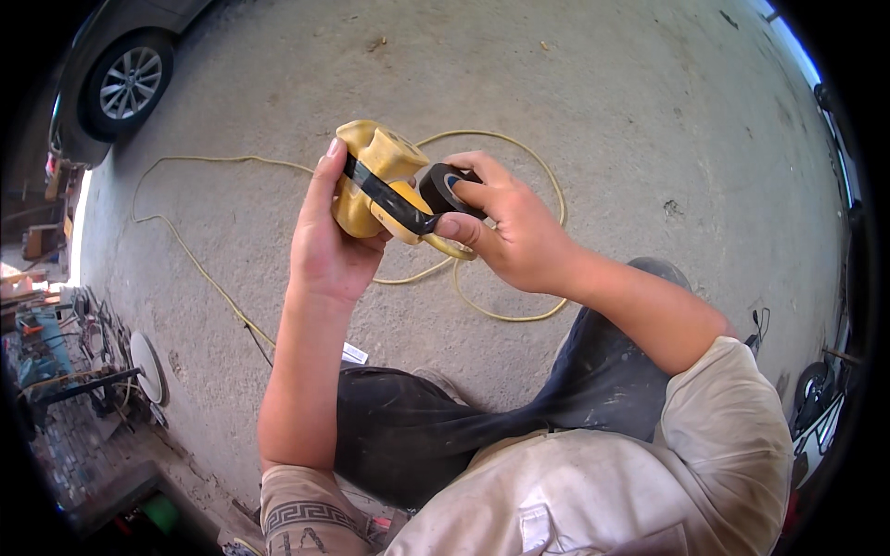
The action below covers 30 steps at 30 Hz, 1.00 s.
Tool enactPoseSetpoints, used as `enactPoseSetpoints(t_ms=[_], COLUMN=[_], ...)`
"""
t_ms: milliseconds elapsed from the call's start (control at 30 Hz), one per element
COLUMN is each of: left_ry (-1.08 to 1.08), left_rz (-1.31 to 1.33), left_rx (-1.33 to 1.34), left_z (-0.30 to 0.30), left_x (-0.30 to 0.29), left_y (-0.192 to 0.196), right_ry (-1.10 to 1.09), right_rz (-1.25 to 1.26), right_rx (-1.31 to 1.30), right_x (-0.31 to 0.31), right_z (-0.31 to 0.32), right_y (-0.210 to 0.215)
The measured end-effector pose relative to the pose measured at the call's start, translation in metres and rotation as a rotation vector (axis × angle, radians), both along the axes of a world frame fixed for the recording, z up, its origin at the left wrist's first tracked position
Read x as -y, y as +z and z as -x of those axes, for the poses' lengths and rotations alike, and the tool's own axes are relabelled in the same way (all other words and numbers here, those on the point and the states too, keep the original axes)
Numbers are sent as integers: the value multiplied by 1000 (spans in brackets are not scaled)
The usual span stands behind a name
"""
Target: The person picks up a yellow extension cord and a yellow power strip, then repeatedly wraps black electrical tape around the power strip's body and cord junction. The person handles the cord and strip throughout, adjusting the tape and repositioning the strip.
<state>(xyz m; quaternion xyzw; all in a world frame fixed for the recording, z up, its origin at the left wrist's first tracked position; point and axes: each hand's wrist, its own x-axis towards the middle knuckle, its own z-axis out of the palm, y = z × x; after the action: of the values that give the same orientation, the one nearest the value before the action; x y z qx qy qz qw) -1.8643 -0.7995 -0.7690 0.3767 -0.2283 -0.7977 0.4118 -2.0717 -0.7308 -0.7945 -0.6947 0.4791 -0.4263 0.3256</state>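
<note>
My left hand [322,252] grips a worn yellow block [354,211] with slots in one raised face, which looks like the outlet end of an extension cord. A strip of black electrical tape [378,193] runs across its body. That strip stretches toward the tape roll [433,192], which my right hand [524,230] holds with fingers in and around its core. The right thumb presses near the strip's lower end, beside the block. A yellow cord [519,319] leaves the block and loops over the concrete. My left fingers behind the block are mostly hidden.
I sit low with bent legs in dark trousers [436,422] over the concrete floor [640,139]. A parked car's wheel [130,82] is at upper left. Clutter and a round white disc [146,368] lie along the left. A small white item [353,354] shows beside my left forearm.
</note>
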Motion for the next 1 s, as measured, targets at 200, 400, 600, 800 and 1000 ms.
enactPoseSetpoints(t_ms=[200,400,600,800,1000], left_ry=[41,-251,-431,-601,-594], left_rz=[30,237,465,597,734], left_rx=[30,318,689,954,1141], left_z=[0,3,20,43,57], left_x=[-1,-12,-31,-59,-64], left_y=[0,14,14,18,4], right_ry=[134,658,570,253,89], right_rz=[-99,-609,-895,-1052,-1047], right_rx=[-71,211,747,892,840], right_x=[2,25,39,46,45], right_z=[5,39,46,35,42], right_y=[-6,-23,-29,-14,17])
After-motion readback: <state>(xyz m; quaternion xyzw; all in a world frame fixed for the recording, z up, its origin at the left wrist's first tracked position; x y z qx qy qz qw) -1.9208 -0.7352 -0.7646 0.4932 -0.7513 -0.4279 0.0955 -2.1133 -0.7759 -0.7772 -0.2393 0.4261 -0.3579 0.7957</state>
